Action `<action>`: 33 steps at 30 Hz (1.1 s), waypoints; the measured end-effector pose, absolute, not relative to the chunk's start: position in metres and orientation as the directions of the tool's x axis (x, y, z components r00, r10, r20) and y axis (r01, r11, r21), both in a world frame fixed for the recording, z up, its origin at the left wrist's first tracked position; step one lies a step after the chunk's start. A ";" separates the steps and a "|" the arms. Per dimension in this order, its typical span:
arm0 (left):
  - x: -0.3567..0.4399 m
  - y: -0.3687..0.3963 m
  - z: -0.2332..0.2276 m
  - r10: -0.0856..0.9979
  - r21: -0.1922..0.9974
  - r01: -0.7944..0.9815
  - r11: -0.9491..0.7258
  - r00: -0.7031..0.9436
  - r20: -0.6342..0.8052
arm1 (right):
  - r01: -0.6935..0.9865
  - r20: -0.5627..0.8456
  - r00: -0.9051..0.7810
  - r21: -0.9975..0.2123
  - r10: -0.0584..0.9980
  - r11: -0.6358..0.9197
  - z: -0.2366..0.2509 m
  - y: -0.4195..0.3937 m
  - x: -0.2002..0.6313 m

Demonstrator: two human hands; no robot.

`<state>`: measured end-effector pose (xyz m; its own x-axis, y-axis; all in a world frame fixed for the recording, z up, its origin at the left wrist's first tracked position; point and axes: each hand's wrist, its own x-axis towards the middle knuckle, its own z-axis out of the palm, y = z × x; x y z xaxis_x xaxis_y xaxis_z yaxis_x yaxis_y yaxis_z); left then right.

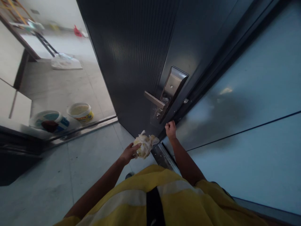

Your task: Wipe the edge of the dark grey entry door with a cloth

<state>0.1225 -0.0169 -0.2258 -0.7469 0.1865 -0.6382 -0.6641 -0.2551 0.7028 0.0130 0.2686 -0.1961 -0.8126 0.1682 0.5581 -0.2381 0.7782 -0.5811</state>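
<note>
A person in a yellow high-visibility vest [164,201] stands at a dark, ribbed metal door [138,53], seen from a head-worn camera looking down. The left hand [129,153] has its grip clamped on a crumpled, cream-coloured rag [145,145], held in the air just below the door's lower corner, at about 7 o'clock from the silver lever handle [154,99]. The right hand [171,129] is curled into a closed grip against the door's edge, directly under the steel lock plate [173,84] at 6 o'clock; whether it pinches anything small cannot be told. To the right, at 3 o'clock, runs a pale blue wall panel [246,131]. Beyond the metal threshold [89,128], at 9 o'clock from the hands, a yellow-banded bucket [80,112] stands just beside a white and blue bucket [50,121] on the grey tiled floor [61,84], with white sheeting [66,62] lying well apart, farther back at 11 o'clock
</note>
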 end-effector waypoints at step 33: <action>0.116 0.033 -0.165 0.284 0.792 -0.535 -0.294 -0.840 -0.462 | -0.259 0.800 -0.600 -0.209 0.012 0.943 0.001 0.208 0.050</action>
